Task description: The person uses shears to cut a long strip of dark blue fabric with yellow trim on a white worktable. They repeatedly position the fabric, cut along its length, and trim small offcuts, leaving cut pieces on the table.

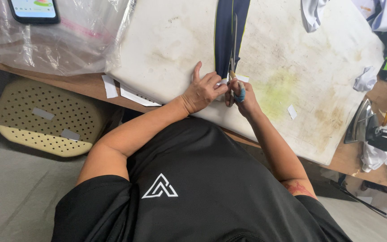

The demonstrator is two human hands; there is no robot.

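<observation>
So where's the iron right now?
In the head view, the iron sits at the right edge of the table, beside the stained white pad, right of the right hand.

Padded board [171,40] lies on the worktop [86,85], taking up its middle and right. Fabric strip [229,31] runs from the board's far edge toward its near edge, scissors [234,58] on it. Left hand [201,92] and right hand [240,96] meet at the strip's near end. Plastic bags [68,40] with a phone [34,10] on top sit left of the board. Iron [372,127] stands at the worktop's right edge. Stool [45,118] below the left near edge.
</observation>
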